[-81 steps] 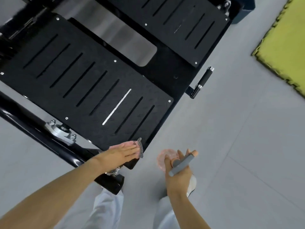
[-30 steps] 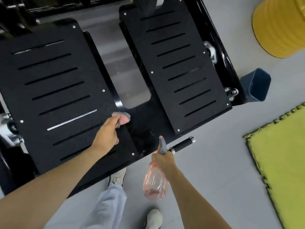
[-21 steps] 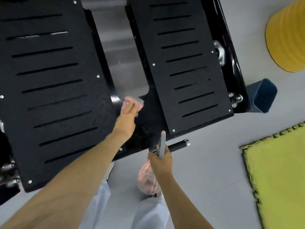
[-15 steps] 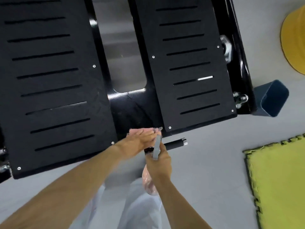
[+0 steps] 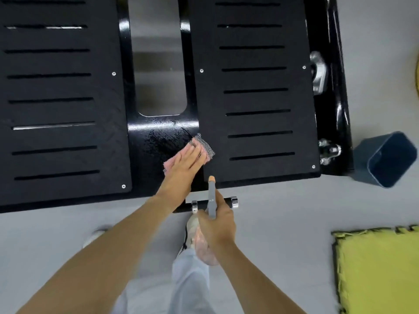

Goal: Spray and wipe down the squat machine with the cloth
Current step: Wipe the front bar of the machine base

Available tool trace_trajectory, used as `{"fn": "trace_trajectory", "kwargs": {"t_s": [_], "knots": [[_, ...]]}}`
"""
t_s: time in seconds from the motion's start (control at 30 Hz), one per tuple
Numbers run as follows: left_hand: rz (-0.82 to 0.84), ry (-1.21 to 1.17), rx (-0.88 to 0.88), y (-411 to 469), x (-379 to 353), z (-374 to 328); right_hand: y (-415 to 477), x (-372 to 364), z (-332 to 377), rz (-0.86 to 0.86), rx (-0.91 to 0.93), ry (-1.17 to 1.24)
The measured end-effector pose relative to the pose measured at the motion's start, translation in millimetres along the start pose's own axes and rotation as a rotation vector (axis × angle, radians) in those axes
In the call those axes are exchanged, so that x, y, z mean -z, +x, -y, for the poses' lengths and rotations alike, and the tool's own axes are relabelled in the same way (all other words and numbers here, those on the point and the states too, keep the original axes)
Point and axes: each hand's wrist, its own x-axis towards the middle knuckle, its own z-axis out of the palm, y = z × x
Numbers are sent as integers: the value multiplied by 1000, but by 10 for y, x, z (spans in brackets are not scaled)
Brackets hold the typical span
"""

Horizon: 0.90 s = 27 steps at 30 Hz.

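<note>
Squat machine (image 5: 330, 123): 2 slotted black foot plates, left plate (image 5: 61, 98) and right plate (image 5: 256, 91), joined by glossy ctr panel (image 5: 156, 139). 1 pink cloth (image 5: 205, 148) at panel's right edge, overlapping right plate's near-left corner; left hand (image 5: 183, 165) flat on it, fingers straight. Right hand (image 5: 218, 225) wrapped round 1 spray bottle (image 5: 205, 252), nozzle twd cloth, partly hiding 1 short black handle (image 5: 201, 203) at machine's near edge. Hands close, not touching. On floor (image 5: 283, 223) right of machine: 1 blue bin (image 5: 385, 159), 1 yellow mat (image 5: 376, 268).
</note>
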Motion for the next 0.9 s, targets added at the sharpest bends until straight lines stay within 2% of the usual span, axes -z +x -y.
{"fn": "trace_trajectory", "kwargs": {"t_s": [0.1, 0.17, 0.33, 0.4, 0.5, 0.53, 0.57, 0.67, 0.7, 0.77, 0.83, 0.9], "knots": [[64, 124, -91, 181, 320, 211, 20, 31, -33, 15, 18, -19], [75, 127, 37, 428, 501, 343, 51, 25, -55, 24, 34, -48], [-55, 190, 384, 843, 401, 162, 98, 77, -80, -4, 17, -47], [-59, 269, 345, 722, 273, -14, 104, 75, -94, -31, -4, -37], [114, 383, 95, 358, 284, 96, 90, 38, -111, -27, -20, -86], [139, 411, 66, 273, 377, 265, 73, 17, -115, -17, -13, -89], [148, 436, 81, 222, 489, 442, 52, 5, -114, -8, 0, -89], [37, 434, 343, 165, 756, 814, 15, -44, -80, 2, 44, -91], [36, 456, 340, 172, 768, 838, 7, -53, -70, -3, 53, -87], [132, 529, 312, 134, 686, 790, 0, -75, -37, -12, 67, -80], [40, 406, 422, 8, 521, 544, -1, -78, -9, -15, 76, -74], [-33, 353, 416, -299, 329, 320, 8, -60, 5, -9, 85, -61]]}}
